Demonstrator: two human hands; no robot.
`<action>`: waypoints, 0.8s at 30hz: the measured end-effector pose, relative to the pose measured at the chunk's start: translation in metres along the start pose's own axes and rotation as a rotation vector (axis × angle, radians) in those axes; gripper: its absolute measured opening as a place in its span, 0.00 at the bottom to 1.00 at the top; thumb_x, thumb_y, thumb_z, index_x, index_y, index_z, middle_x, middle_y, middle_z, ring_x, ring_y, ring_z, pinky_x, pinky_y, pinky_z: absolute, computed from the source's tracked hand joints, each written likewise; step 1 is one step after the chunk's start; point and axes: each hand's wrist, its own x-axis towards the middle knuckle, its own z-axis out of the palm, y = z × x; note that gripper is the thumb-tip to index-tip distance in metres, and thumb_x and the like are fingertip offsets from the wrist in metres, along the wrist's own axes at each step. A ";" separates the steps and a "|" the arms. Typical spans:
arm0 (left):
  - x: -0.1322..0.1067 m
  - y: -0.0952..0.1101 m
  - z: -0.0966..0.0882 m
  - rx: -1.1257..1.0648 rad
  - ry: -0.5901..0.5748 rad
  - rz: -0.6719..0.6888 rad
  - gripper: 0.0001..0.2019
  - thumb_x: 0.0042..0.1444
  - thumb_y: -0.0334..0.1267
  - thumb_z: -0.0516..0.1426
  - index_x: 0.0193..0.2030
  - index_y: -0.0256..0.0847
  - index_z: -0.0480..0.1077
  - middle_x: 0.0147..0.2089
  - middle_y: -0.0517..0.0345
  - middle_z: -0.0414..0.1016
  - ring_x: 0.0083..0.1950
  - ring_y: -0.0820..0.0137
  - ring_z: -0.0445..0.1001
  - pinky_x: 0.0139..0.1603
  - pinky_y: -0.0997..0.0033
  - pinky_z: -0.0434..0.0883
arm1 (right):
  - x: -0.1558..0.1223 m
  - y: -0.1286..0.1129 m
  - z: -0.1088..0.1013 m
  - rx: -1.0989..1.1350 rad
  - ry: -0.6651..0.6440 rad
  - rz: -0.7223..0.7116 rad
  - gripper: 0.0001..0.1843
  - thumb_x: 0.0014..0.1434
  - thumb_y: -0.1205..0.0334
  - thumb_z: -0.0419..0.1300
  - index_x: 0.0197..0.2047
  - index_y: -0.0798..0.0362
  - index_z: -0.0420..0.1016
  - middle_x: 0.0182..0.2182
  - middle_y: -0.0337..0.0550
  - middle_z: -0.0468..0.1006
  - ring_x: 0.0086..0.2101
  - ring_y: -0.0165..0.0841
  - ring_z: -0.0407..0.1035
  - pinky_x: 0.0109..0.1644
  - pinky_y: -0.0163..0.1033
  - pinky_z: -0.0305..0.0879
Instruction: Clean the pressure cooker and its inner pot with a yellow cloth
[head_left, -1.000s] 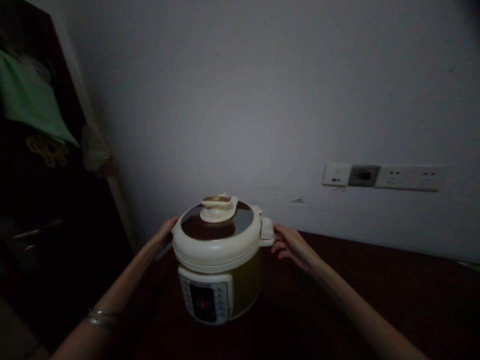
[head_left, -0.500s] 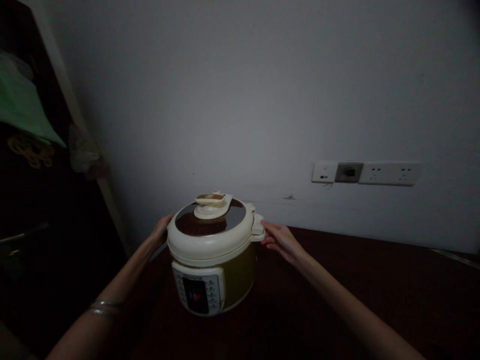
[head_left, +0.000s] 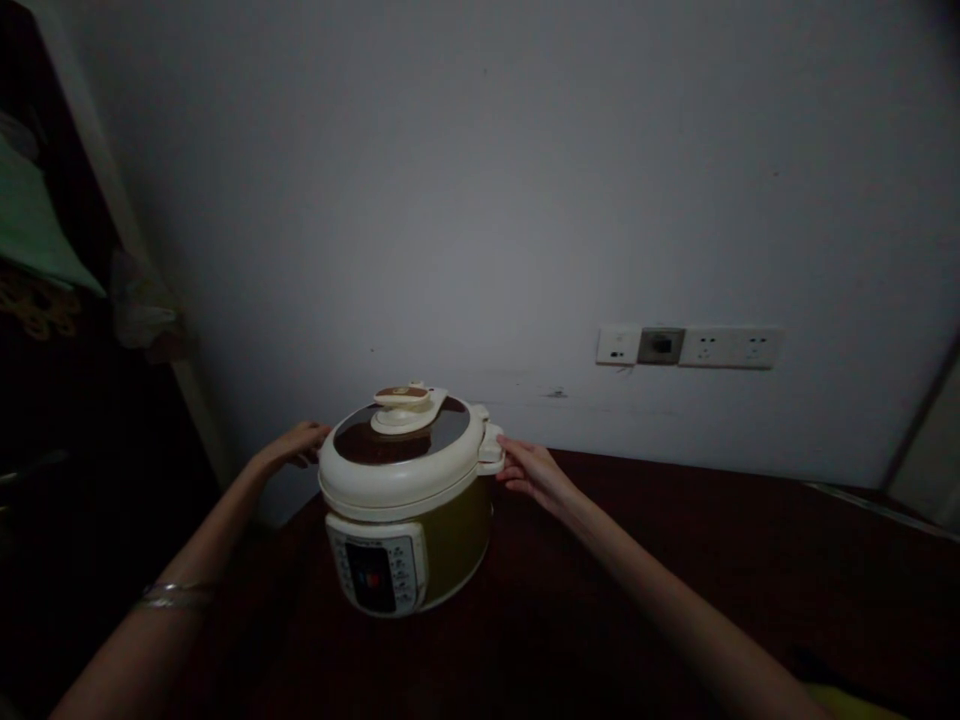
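Observation:
A cream-and-olive electric pressure cooker (head_left: 450, 535) stands upright on a dark red tabletop, its lid (head_left: 401, 485) on. The front control panel (head_left: 375, 570) faces me, slightly to the left, with a small red and blue glow on its display. My right hand (head_left: 531, 470) pinches the cream side handle (head_left: 491, 450), fingers curled beneath it. At the opposite side, my left hand (head_left: 296, 443) has its fingers loosely bent and apart, the tips reaching the lid's left edge. What those fingertips touch is partly hidden.
The dark red tabletop (head_left: 637, 520) runs along a plain pale wall (head_left: 480, 220). A row of sockets and switches (head_left: 690, 346) is mounted on the wall at right. A dark door with a green cloth (head_left: 37, 220) stands at left. Something yellow-green (head_left: 847, 703) shows at the lower right corner.
My left hand has drawn slightly outward and upward from the cooker's side, showing more of its fingers. My right hand stays on the handle. The whole view has shifted a little to the right.

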 end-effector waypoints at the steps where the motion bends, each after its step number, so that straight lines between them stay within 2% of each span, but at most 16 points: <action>1: -0.001 0.006 -0.011 0.142 0.053 -0.033 0.13 0.51 0.43 0.53 0.28 0.33 0.69 0.25 0.51 0.73 0.31 0.62 0.75 0.31 0.68 0.69 | 0.000 0.001 0.000 -0.001 -0.004 -0.003 0.12 0.60 0.56 0.58 0.35 0.58 0.71 0.22 0.40 0.75 0.19 0.25 0.71 0.19 0.25 0.66; 3: -0.006 0.021 -0.033 0.244 0.189 -0.042 0.14 0.52 0.43 0.52 0.34 0.31 0.69 0.33 0.44 0.75 0.42 0.55 0.74 0.38 0.61 0.69 | 0.000 0.001 0.000 -0.005 -0.017 -0.010 0.14 0.61 0.54 0.57 0.36 0.58 0.71 0.23 0.40 0.75 0.19 0.25 0.70 0.19 0.26 0.66; 5: -0.018 0.044 -0.052 0.281 0.327 -0.039 0.18 0.55 0.46 0.48 0.42 0.32 0.68 0.42 0.38 0.74 0.49 0.47 0.71 0.42 0.53 0.67 | -0.002 0.001 -0.002 0.010 -0.045 -0.002 0.18 0.62 0.50 0.53 0.38 0.58 0.70 0.23 0.40 0.75 0.19 0.26 0.71 0.19 0.28 0.67; 6: -0.027 0.057 -0.058 0.295 0.407 -0.025 0.19 0.56 0.48 0.47 0.45 0.36 0.67 0.44 0.40 0.73 0.50 0.47 0.70 0.42 0.52 0.66 | -0.003 0.000 -0.005 0.025 -0.065 0.010 0.20 0.63 0.47 0.50 0.41 0.57 0.69 0.23 0.41 0.76 0.19 0.27 0.71 0.20 0.29 0.67; 8: -0.051 0.089 -0.062 0.327 0.661 0.112 0.17 0.59 0.48 0.45 0.45 0.43 0.68 0.41 0.43 0.74 0.44 0.50 0.72 0.38 0.52 0.66 | -0.008 -0.002 -0.012 0.056 -0.098 0.040 0.23 0.65 0.45 0.44 0.47 0.56 0.65 0.24 0.42 0.77 0.20 0.28 0.72 0.22 0.31 0.68; 9: -0.065 0.106 -0.060 0.316 0.758 0.181 0.16 0.59 0.46 0.45 0.45 0.44 0.68 0.39 0.43 0.74 0.41 0.51 0.72 0.36 0.52 0.66 | -0.010 -0.003 -0.017 0.063 -0.104 0.054 0.23 0.65 0.46 0.43 0.50 0.56 0.62 0.25 0.43 0.77 0.21 0.29 0.72 0.23 0.32 0.68; 11: -0.095 0.140 -0.047 0.280 0.871 0.316 0.15 0.60 0.44 0.45 0.45 0.42 0.68 0.39 0.45 0.75 0.38 0.55 0.72 0.35 0.54 0.65 | -0.017 -0.005 -0.030 0.046 -0.083 0.074 0.20 0.66 0.51 0.44 0.53 0.55 0.59 0.26 0.44 0.79 0.21 0.29 0.72 0.24 0.33 0.68; 14: -0.132 0.185 -0.015 0.236 0.920 0.504 0.12 0.59 0.38 0.47 0.45 0.39 0.68 0.40 0.50 0.75 0.37 0.62 0.72 0.36 0.62 0.65 | -0.028 -0.003 -0.055 -0.029 0.010 0.079 0.18 0.63 0.58 0.47 0.54 0.54 0.59 0.27 0.44 0.78 0.22 0.28 0.72 0.27 0.33 0.68; 15: -0.141 0.198 -0.001 0.202 0.928 0.525 0.11 0.57 0.35 0.48 0.43 0.39 0.69 0.38 0.52 0.75 0.36 0.64 0.71 0.36 0.64 0.64 | -0.032 -0.001 -0.063 -0.079 0.046 0.069 0.18 0.63 0.58 0.47 0.55 0.53 0.59 0.28 0.43 0.78 0.23 0.28 0.72 0.27 0.33 0.68; 17: -0.156 0.221 0.031 0.143 0.816 0.649 0.10 0.57 0.34 0.48 0.41 0.39 0.68 0.37 0.53 0.75 0.35 0.66 0.71 0.38 0.66 0.65 | -0.041 0.005 -0.082 -0.196 0.113 0.039 0.20 0.61 0.59 0.48 0.55 0.53 0.59 0.28 0.42 0.78 0.24 0.29 0.72 0.28 0.34 0.67; 19: -0.166 0.240 0.071 0.124 0.621 0.776 0.09 0.57 0.33 0.47 0.39 0.39 0.68 0.36 0.53 0.74 0.37 0.67 0.71 0.40 0.67 0.65 | -0.051 0.013 -0.102 -0.285 0.166 0.013 0.21 0.58 0.61 0.50 0.55 0.54 0.59 0.27 0.40 0.77 0.25 0.30 0.72 0.27 0.34 0.66; 21: -0.173 0.254 0.117 0.144 0.387 0.873 0.09 0.57 0.32 0.48 0.39 0.40 0.68 0.38 0.54 0.74 0.39 0.67 0.71 0.41 0.68 0.65 | -0.064 0.021 -0.122 -0.394 0.195 -0.055 0.20 0.54 0.65 0.53 0.52 0.55 0.64 0.28 0.40 0.76 0.28 0.31 0.71 0.30 0.35 0.66; 24: -0.177 0.260 0.194 0.209 0.109 0.909 0.09 0.56 0.32 0.48 0.38 0.39 0.68 0.42 0.51 0.72 0.45 0.65 0.70 0.46 0.67 0.66 | -0.090 0.033 -0.151 -0.823 0.176 -0.258 0.16 0.53 0.67 0.53 0.46 0.57 0.72 0.34 0.46 0.78 0.35 0.34 0.72 0.42 0.39 0.66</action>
